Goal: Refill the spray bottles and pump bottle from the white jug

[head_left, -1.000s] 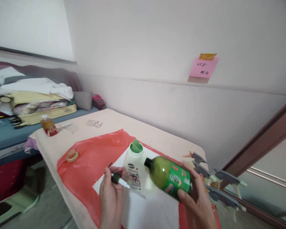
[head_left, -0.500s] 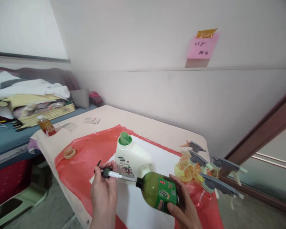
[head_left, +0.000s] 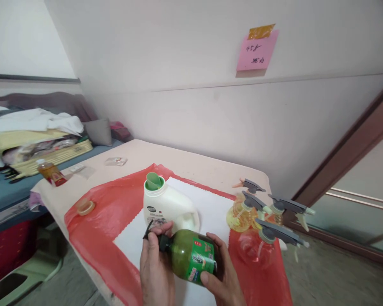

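The black pump head (head_left: 164, 243) is now meeting the neck of the green bottle (head_left: 180, 251), covering the gap where its white tube was showing half a second ago.
The bottle is showing a translucent, round-shouldered body and a bright green printed label (head_left: 201, 260); it is lying on its side in the air, its long axis running across the view, neck pointing left and base right. It is hovering over the white sheet (head_left: 207, 199) on the worktop (head_left: 194, 161), in front of the white jug (head_left: 170, 204). The left hand (head_left: 158, 263) is reaching up from below, its grip clamping the pump head between thumb and fingers; the right hand (head_left: 225, 274) is wrapping its grip round the base end, thumb lying across the label.
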The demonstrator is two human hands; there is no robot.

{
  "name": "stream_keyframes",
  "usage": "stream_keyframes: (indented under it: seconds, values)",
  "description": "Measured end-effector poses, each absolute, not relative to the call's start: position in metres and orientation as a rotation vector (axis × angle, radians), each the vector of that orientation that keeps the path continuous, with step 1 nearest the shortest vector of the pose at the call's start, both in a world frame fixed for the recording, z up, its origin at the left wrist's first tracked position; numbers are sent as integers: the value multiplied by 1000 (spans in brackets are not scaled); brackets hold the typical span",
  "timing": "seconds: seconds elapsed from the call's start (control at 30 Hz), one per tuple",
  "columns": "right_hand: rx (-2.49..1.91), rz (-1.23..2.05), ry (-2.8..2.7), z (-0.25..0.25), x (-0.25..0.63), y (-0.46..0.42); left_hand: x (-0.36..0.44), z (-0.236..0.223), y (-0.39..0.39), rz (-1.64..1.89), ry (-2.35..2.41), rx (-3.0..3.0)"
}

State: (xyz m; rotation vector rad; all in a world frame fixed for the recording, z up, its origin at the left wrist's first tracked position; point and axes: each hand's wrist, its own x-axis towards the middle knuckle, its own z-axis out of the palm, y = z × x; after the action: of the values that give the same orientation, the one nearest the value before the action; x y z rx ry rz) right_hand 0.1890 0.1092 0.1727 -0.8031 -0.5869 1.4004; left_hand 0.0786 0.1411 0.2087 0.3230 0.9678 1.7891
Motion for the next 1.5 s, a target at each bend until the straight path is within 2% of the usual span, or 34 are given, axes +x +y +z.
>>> stream_keyframes:
  seconds: [0.23, 0.63, 0.8, 1.0, 1.23, 1.5]
  values:
    - [-694, 1532, -482, 175, 181, 110, 71, 211, 140, 1765, 995, 331]
    - [-742, 1444, -538, 177, 183, 107, 71, 212, 138, 1712, 885, 392]
    - [-806, 1376, -651, 177, 188, 107, 70, 207, 139, 1682, 908, 364]
    - [-931, 1135, -816, 171, 185, 102, 72, 212, 137, 1644, 988, 316]
    - [-824, 1470, -710, 163, 186, 107, 63, 214, 138, 1604, 853, 400]
    - [-849, 1612, -575, 177, 200, 107, 42, 211, 145, 1413, 753, 578]
